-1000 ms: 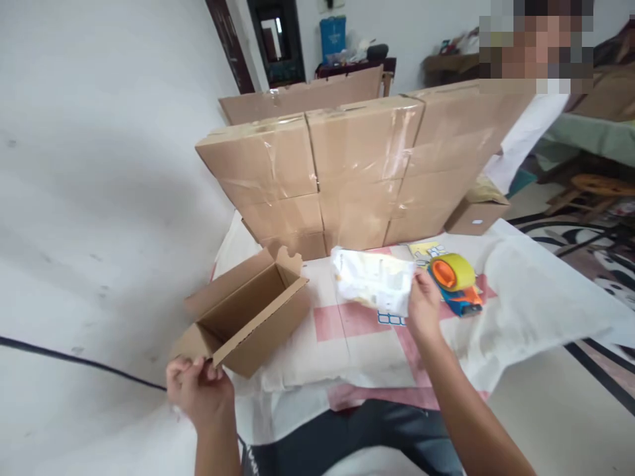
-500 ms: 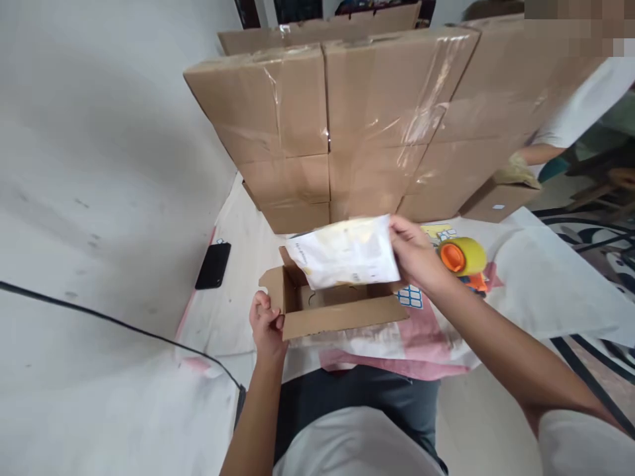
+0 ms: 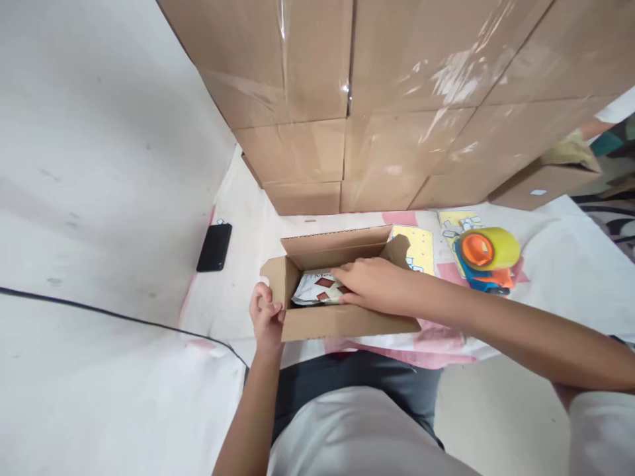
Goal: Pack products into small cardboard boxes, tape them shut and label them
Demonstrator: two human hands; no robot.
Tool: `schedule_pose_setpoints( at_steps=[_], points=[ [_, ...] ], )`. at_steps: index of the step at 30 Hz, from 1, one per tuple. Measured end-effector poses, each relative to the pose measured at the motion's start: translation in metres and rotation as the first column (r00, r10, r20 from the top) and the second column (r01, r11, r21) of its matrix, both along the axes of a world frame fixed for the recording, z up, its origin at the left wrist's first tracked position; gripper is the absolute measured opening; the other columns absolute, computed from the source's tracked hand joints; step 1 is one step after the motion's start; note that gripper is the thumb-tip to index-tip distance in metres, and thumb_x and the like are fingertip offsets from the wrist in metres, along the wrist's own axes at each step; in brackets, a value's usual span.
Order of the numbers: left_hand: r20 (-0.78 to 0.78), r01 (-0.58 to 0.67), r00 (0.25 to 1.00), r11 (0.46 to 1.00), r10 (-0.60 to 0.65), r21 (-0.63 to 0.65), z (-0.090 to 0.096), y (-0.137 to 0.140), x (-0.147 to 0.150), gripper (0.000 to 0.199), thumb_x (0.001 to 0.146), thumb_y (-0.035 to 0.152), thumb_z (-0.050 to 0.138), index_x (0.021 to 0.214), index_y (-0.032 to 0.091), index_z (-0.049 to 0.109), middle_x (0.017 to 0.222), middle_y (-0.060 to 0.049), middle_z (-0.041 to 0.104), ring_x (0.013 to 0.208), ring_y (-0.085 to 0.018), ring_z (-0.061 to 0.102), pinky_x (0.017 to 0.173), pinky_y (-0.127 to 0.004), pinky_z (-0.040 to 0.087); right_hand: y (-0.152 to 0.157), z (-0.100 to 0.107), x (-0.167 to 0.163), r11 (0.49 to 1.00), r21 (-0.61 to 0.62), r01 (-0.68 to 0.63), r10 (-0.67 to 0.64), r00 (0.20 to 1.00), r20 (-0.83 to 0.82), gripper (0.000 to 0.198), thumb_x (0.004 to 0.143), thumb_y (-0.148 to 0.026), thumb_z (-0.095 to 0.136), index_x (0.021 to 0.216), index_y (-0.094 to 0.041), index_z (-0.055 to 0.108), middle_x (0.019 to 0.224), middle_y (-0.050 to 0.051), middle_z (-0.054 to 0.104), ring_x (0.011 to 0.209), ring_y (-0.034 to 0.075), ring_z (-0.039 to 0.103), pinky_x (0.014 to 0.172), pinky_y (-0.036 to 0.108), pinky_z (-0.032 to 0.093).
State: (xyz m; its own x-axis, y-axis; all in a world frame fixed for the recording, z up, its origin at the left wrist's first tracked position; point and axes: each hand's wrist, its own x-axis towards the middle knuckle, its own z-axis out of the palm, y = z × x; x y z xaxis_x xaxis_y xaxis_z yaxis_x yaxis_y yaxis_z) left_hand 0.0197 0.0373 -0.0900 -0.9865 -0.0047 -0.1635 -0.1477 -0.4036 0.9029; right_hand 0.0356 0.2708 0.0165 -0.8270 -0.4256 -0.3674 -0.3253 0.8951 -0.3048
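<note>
Wearer: one pale grey shirt [image 3: 367, 423] and one pair of dark trousers [image 3: 357, 370], at the lower edge of the view
Hands at work: two, the wearer's own, both at the same box
Left hand [image 3: 266, 316]: thumb and fingers clamped on the left end flap of one open, oblong, brown cardboard box [image 3: 342, 322]
Right hand [image 3: 370, 284]: reaching in over the near flap, fingers close together on top of one white packet with dark red diamond shapes [image 3: 317, 291]; whether they grip it or only rest on it, I cannot tell
Packet: one, lying inside the box toward its left end, its right part hidden under the right hand
Box flaps: four, two long and two short, all standing open
Cloth: one white tablecloth with pink patches and yellow prints [image 3: 238, 311], under the box
Tape: one yellow roll with an orange core [image 3: 503, 248] on one blue and orange dispenser [image 3: 486, 281], right of the box and apart from it
Phone: one flat black rectangle [image 3: 214, 248], left of the box, near the wall [image 3: 74, 165]
Cable: one thin black line [image 3: 124, 320] across the left side
Stack: brown cartons under shiny clear tape [image 3: 397, 152], three columns beyond the box; top cut off, total uncountable
Far right: one smaller brown carton with one white label [image 3: 550, 185], and one co-worker's forearm [image 3: 595, 129] in a white sleeve [image 3: 622, 106] above it
</note>
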Motion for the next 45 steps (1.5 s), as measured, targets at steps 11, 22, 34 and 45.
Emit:
schedule_pose_setpoints(
  at_steps=[11,22,34,45],
  points=[
    [0.000,0.010,1.000,0.999,-0.010,-0.042,-0.003,-0.003,0.002,0.036,0.059,0.026,0.068,0.073,0.026,0.036,0.048,0.012,0.033,0.035,-0.006,0.030,0.035,-0.018,0.021,-0.020,0.001,-0.007,0.981,0.180,-0.071,0.085,0.994,-0.069,0.039,0.084,0.001,0.058,0.120,-0.012,0.065,0.101,0.018,0.077,0.088,0.034,0.074,0.066,0.038,0.050],
    [-0.152,-0.071,0.987,0.982,0.044,-0.172,-0.013,-0.007,0.005,0.058,0.063,0.036,0.077,0.118,0.029,0.058,0.093,0.000,0.060,0.067,-0.012,0.059,0.056,-0.023,0.047,-0.002,0.010,0.016,0.975,-0.203,-0.091,0.072,0.992,-0.099,0.033,0.084,-0.006,0.064,0.110,-0.025,0.073,0.094,0.006,0.078,0.085,0.027,0.073,0.080,0.039,0.052],
    [-0.551,-0.117,0.369,0.550,-0.749,-0.827,-0.040,-0.059,-0.015,0.111,0.068,0.091,0.050,0.157,0.028,0.031,0.159,-0.022,0.039,0.143,-0.040,0.042,0.111,-0.058,0.040,0.081,-0.066,0.083,0.516,-0.805,0.293,-0.655,0.741,-0.150,0.034,0.105,-0.041,0.044,0.118,-0.028,0.072,0.135,0.007,0.067,0.132,0.029,0.055,0.111,0.053,0.043],
    [-0.530,-0.065,0.826,0.901,-0.192,-0.429,-0.018,0.001,-0.013,0.086,0.083,0.023,0.073,0.152,0.046,0.027,0.146,-0.007,0.053,0.115,-0.018,0.062,0.077,-0.027,0.049,0.062,-0.073,0.054,0.171,-0.939,0.299,-0.823,0.567,0.031,0.052,0.103,-0.052,0.045,0.153,-0.036,0.041,0.152,0.007,0.051,0.136,0.027,0.051,0.108,0.049,0.045]
  ],
)
